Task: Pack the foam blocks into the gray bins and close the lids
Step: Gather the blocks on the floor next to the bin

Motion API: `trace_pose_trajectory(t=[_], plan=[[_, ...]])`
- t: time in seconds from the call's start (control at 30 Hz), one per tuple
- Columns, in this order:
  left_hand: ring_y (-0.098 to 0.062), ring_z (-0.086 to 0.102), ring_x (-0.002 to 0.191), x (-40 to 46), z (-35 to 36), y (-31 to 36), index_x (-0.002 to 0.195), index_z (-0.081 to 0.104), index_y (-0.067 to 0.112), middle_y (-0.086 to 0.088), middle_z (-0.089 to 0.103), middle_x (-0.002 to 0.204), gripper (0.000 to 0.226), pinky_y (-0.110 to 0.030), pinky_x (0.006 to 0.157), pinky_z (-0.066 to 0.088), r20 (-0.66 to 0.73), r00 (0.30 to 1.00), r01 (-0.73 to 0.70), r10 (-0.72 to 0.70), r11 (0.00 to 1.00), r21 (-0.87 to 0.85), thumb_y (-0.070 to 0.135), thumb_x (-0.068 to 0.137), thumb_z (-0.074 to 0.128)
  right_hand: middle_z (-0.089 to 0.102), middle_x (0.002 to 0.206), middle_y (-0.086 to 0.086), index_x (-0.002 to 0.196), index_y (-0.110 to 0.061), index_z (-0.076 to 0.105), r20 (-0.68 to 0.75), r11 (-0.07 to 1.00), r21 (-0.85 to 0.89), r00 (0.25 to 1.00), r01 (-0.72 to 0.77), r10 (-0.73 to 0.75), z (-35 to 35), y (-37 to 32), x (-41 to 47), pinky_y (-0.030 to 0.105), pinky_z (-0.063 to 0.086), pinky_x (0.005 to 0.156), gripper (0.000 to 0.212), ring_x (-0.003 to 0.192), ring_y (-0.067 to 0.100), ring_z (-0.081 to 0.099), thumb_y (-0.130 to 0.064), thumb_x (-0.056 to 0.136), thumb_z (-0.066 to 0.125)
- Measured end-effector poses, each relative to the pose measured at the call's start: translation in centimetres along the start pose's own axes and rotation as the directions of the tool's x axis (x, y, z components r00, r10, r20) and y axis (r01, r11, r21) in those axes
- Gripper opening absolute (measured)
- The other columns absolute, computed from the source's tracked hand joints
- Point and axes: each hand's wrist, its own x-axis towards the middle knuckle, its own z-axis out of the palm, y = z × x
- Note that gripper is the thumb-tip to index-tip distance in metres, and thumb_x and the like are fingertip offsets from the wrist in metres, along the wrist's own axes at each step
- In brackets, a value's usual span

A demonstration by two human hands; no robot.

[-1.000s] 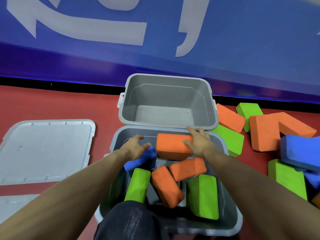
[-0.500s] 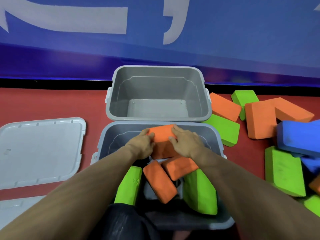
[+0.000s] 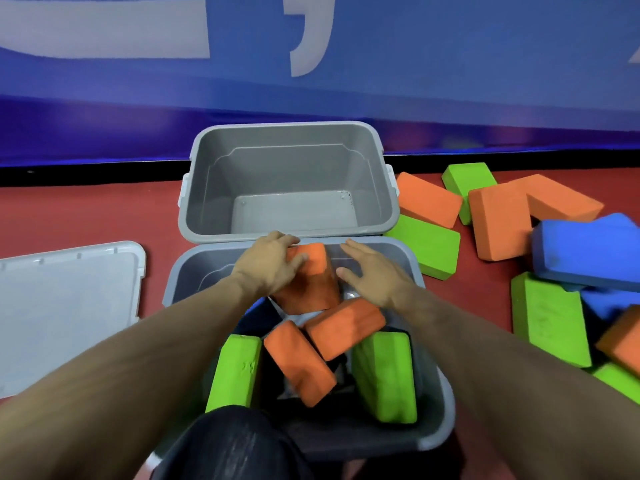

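Observation:
The near gray bin [image 3: 441, 403] holds several foam blocks: two green ones [image 3: 237, 372] standing at its sides and two orange ones [image 3: 301, 365] leaning in the middle. My left hand [image 3: 268, 268] grips a third orange block [image 3: 313, 285] turned on end at the bin's far side. My right hand [image 3: 374, 275] hovers just right of that block, fingers spread, not touching it. A blue block is mostly hidden under my left forearm. The far gray bin [image 3: 194, 209] stands empty behind.
A gray lid [image 3: 69, 306] lies on the red floor at left. Loose orange [image 3: 427, 204], green [image 3: 550, 320] and blue [image 3: 588, 251] blocks are piled on the floor at right. A blue wall runs along the back. My dark-clad knee [image 3: 228, 445] is at the bottom.
The orange block has been turned from lying flat to standing on end. My right hand has let go of it and moved slightly right; my left hand still holds it.

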Motion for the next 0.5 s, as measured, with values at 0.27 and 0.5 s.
trace_pose_trajectory(t=[0.27, 0.5], plan=[[-0.029, 0.044, 0.138, 0.1, 3.5, 11.8, 0.150, 0.043, 0.016, -0.011, 0.045, 0.150, 0.064, -0.034, 0.116, 0.031, 0.106, 0.979, -0.174, 0.175, 0.984, -0.023, 0.053, 0.098, 0.054, 0.022, 0.167, -0.007, 0.159, -0.026, 0.030, -0.082, 0.979, -0.020, 0.976, -0.202, 0.200, -5.8, 10.3, -9.0, 0.035, 0.026, 0.122, 0.069, 0.152, 0.015, 0.028, -0.054, 0.099, 0.051], [-0.025, 0.040, 0.142, 2.0, 11.2, 25.6, 0.152, 0.041, 0.017, -0.010, 0.043, 0.153, 0.072, -0.031, 0.117, 0.028, 0.231, 0.951, -0.184, 0.207, 0.976, -0.119, 0.059, 0.095, 0.055, 0.017, 0.169, -0.001, 0.161, -0.021, 0.024, -0.115, 0.902, 0.133, 0.897, -0.411, 0.426, -8.1, 24.3, -18.7, 0.027, 0.013, 0.123, 0.077, 0.154, 0.013, 0.019, -0.055, 0.098, 0.054]])
